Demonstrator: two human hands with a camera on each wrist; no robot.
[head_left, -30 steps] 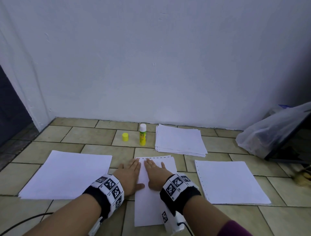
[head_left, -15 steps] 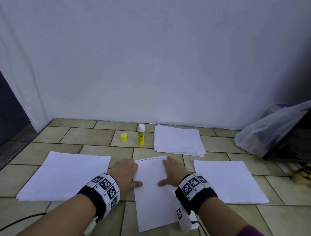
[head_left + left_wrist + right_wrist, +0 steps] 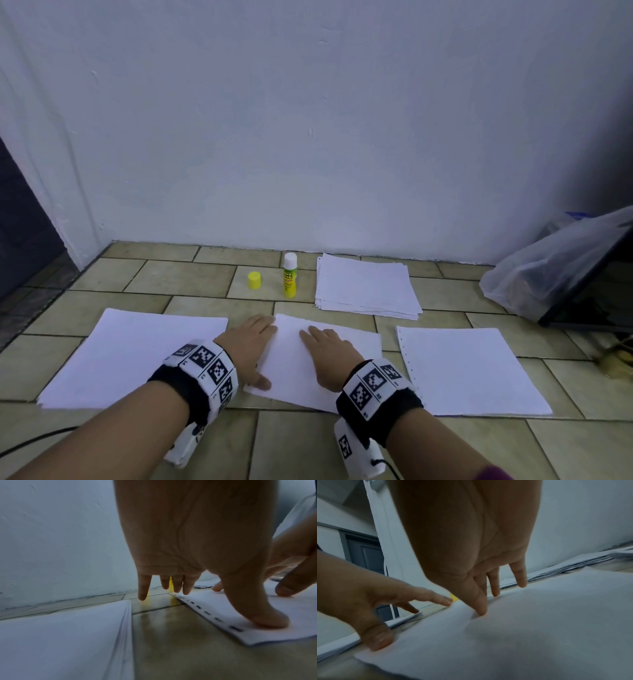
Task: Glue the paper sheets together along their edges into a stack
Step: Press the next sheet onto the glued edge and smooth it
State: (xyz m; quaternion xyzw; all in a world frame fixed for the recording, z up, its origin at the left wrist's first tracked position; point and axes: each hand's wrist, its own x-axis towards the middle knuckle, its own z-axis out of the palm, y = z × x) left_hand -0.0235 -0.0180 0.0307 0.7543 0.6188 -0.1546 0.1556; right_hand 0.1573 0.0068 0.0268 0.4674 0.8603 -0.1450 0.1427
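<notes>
A single white sheet [image 3: 356, 349] with a punched edge lies skewed on the tiled floor between two paper piles. My left hand [image 3: 253, 342] lies flat at its left, punched edge, with the thumb [image 3: 267, 620] pressing the sheet [image 3: 300, 622] beside the holes. My right hand [image 3: 325, 353] rests flat on the sheet's middle, fingers straight [image 3: 481, 609] on the paper [image 3: 539, 628]. A thick stack [image 3: 130, 356] lies to the left and another pile of sheets [image 3: 469, 370] to the right. The yellow glue stick [image 3: 289, 279] stands behind them, with its yellow cap [image 3: 254, 280] off and beside it.
A further loose stack of sheets [image 3: 366, 286] lies near the white wall [image 3: 308, 137]. At the right are a clear plastic bag [image 3: 548, 274] and a dark slanted panel [image 3: 589, 294]. A black cable [image 3: 34, 442] runs along the floor at the bottom left.
Both hands have turned the middle sheet about a quarter turn counterclockwise. Its punched edge went from the far side to the left. The right hand swung out to the right and back onto the sheet's middle.
</notes>
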